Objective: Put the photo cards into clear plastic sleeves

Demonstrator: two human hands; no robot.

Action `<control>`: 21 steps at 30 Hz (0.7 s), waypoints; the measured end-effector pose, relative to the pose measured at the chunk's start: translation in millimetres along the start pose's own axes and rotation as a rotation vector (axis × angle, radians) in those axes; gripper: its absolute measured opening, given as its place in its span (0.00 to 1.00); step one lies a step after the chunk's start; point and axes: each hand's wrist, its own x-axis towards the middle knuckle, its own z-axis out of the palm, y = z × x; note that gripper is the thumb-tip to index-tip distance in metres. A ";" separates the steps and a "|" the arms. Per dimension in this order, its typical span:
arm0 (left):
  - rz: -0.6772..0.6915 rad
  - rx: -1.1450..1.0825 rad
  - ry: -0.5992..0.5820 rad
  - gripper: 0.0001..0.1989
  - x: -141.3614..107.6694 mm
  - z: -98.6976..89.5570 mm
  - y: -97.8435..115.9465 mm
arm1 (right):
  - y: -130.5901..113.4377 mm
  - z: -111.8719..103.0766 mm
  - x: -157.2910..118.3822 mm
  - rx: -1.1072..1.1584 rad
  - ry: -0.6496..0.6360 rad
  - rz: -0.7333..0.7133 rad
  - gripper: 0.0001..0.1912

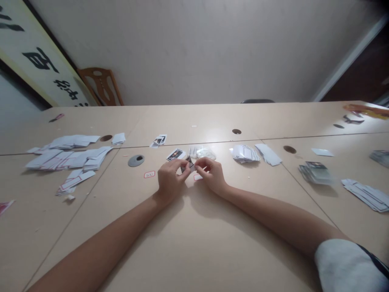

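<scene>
Presently: one pale beige bench [194,235]. Left of its grey round flat disc [133,162], heaped white paper slips [68,159], finished or waiting, cannot tell which. Right of disc, left hand [171,177] and right hand [213,177], both pinched nearly closed on one small dark card [191,164], seemingly mid-handling, this piece unfinished.

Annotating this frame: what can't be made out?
Head view:
- Dark piece: partly hidden by left hand.
- Right hand: contact with the piece too small to tell.
- Left red-framed label: writing too small.
- Right red-framed label: partly covered by right hand.
- Pink item: cut off by left edge.
</scene>
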 end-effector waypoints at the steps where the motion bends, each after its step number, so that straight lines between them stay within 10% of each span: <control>1: 0.004 0.009 0.004 0.05 0.5 0.0 0.0 | -0.2 -0.1 0.3 0.014 0.000 0.021 0.05; 21: -0.043 0.070 -0.029 0.08 4.8 -0.4 1.0 | 0.5 1.5 0.1 0.224 -0.039 0.120 0.08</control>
